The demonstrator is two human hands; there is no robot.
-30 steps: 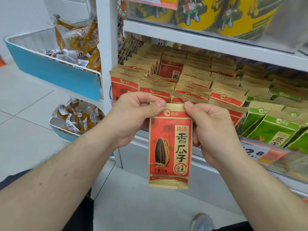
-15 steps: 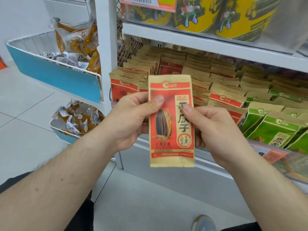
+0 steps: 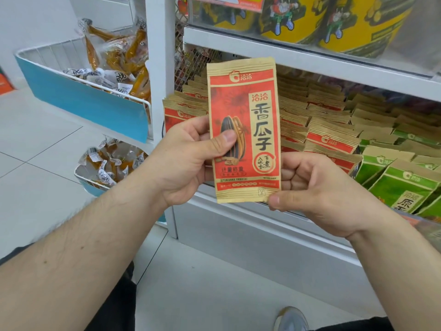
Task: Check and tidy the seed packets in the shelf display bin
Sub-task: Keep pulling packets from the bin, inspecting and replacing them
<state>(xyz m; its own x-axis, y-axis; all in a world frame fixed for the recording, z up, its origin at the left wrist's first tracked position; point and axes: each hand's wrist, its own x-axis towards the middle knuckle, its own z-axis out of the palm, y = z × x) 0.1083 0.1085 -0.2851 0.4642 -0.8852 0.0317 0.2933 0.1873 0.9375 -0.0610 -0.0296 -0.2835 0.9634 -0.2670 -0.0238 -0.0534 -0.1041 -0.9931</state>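
I hold one red and tan sunflower seed packet [image 3: 248,120] upright in front of the shelf, its printed face toward me. My left hand [image 3: 188,156] grips its left edge, thumb pressed on the seed picture. My right hand [image 3: 317,189] pinches the packet's lower right corner between thumb and curled fingers. Behind it, the shelf display bin [image 3: 298,213] holds rows of matching red packets [image 3: 331,137] standing on edge, with green packets [image 3: 403,182] to their right.
Yellow tubs [image 3: 358,22] stand on the shelf above. To the left, two wire baskets with blue fronts [image 3: 78,96] hold vacuum-packed snacks. A white upright post [image 3: 160,56] separates them from the bin. White floor tiles and my shoe [image 3: 290,318] lie below.
The packet has risen from hanging below my hands to standing above them. My left hand moved from its top edge to its middle, and my right hand slid down to the bottom corner.
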